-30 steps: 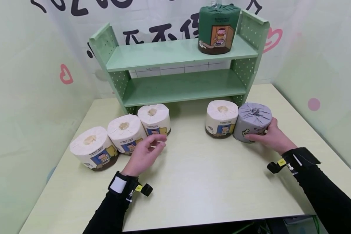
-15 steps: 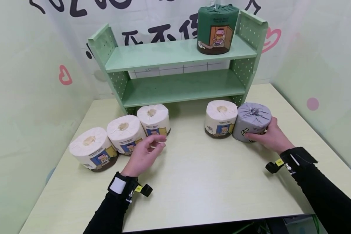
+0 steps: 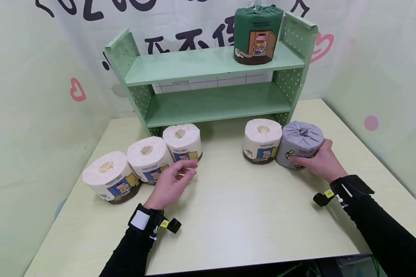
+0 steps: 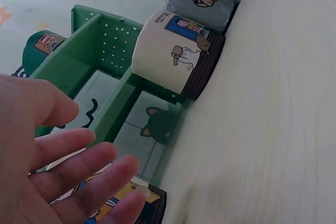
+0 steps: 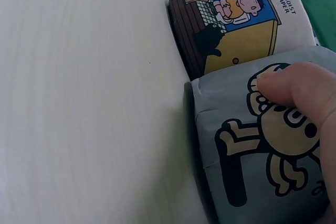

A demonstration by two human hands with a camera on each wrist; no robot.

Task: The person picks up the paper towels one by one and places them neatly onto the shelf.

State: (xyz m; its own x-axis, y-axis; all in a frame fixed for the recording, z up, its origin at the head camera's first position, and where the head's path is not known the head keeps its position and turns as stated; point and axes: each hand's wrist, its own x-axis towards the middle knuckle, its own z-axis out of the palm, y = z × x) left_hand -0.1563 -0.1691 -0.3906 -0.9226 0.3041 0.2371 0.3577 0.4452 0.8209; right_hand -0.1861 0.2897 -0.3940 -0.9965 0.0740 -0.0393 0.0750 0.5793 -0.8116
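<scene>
My right hand (image 3: 321, 161) grips a lilac-wrapped toilet paper roll (image 3: 299, 139), thumb across its printed front and fingers behind its right side. In the right wrist view the thumb (image 5: 294, 85) presses the cartoon on the wrapper. A white toilet paper roll (image 3: 262, 139) stands right beside it on the left. My left hand (image 3: 171, 182) holds nothing, its fingers loosely bent, in front of a row of white rolls: a near one (image 3: 111, 175), a middle one (image 3: 149, 157) and a back one (image 3: 182, 140). The left hand partly covers the middle roll's print.
A green two-tier metal shelf (image 3: 215, 103) stands at the back of the pale table (image 3: 235, 223). On its upper tier, to the right, sits a green-wrapped toilet paper roll (image 3: 258, 34). Printed wall sheets enclose the table on the left, back and right.
The right forearm has shifted slightly to the left, and the lilac roll's top leans a touch to the right. The left hand and the other rolls have stayed put.
</scene>
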